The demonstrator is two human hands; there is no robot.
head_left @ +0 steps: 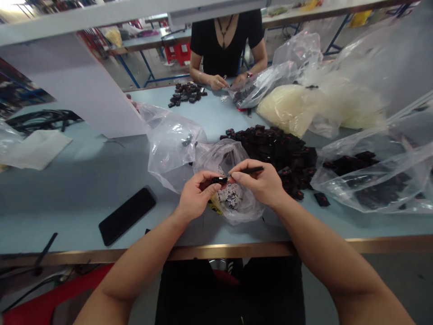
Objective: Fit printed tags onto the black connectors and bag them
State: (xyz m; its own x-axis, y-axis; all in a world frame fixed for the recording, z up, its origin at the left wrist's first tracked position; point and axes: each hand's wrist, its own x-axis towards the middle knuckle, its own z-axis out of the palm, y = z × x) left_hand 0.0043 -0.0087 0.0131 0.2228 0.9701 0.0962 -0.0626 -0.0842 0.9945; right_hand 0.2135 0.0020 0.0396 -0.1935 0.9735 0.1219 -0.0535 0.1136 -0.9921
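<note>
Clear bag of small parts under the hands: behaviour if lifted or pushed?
Likely floppy: the clear bag is crumpled thin film. Probably sags where the small grey parts pool. Pushed, it would likely bunch rather than slide on the table.

Both bare forearms rise over the near edge of the counter (84, 189) and converge toward its middle, elbows spread wide and wrists close together. The left hand (196, 194) is palm-up and slightly cupped, its thumb and fingers (210, 187) pinched on a small black part (219, 180). The right hand (262, 183) faces it, knuckles up and wrist bent inward, its fingers closed on a thin black tool (252, 170). The fingertips of the two hands nearly touch.
</note>
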